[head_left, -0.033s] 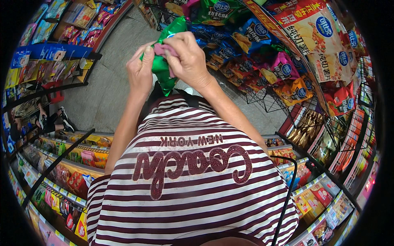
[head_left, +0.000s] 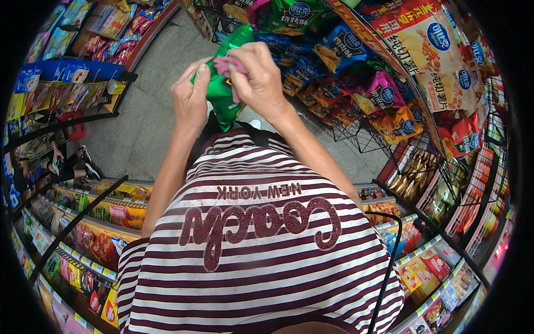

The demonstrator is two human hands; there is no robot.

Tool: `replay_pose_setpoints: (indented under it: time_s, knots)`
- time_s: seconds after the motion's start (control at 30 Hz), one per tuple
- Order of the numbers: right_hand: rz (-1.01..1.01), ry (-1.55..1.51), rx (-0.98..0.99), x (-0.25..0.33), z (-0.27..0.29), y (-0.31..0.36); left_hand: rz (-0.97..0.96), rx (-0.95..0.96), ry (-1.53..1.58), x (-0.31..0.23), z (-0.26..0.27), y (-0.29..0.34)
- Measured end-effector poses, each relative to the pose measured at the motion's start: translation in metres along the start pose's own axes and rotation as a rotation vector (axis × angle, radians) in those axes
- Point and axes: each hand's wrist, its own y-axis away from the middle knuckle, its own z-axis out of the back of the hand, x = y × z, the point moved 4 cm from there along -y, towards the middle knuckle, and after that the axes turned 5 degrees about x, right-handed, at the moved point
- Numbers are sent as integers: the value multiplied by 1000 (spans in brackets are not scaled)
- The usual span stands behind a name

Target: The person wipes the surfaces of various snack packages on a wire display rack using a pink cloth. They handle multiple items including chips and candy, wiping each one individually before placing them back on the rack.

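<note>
A shiny green snack bag (head_left: 225, 108) is held upright in front of me, above the aisle floor. My left hand (head_left: 191, 92) grips its left edge, thumb on the front and fingers behind. My right hand (head_left: 257, 78) pinches a bunched pink cloth (head_left: 225, 65) and presses it against the bag's front. Part of the cloth hangs down below the right fingers. Both hands and the cloth cover much of the bag's face.
At the upper right, a wire rack (head_left: 361, 133) holds colourful chip bags (head_left: 384, 92). Large chip packs (head_left: 434, 42) stand beyond it. Snack shelves (head_left: 105, 267) run along both sides and behind me. A person's shoes (head_left: 89, 164) show at far left. Grey floor (head_left: 142, 122) lies between.
My right hand and the pink cloth have shifted slightly to the right across the bag's front. The left hand and the bag stay nearly still.
</note>
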Motion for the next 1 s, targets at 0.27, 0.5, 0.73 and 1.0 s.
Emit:
replay_pose_setpoints:
  time_s: [0.27,0.5,0.73,1.0]
  knots:
    - [-337,-4,-172,-87,41,24,-16,78,158,1,3,-2]
    - [-759,-805,185,-69,55,31,3,256,116,-2,1,-1]
    - [-766,-793,487,-61,55,39,5,351,119,-3,-8,3]
    - [-879,-794,545,-51,51,43,-48,327,48,1,-6,6]
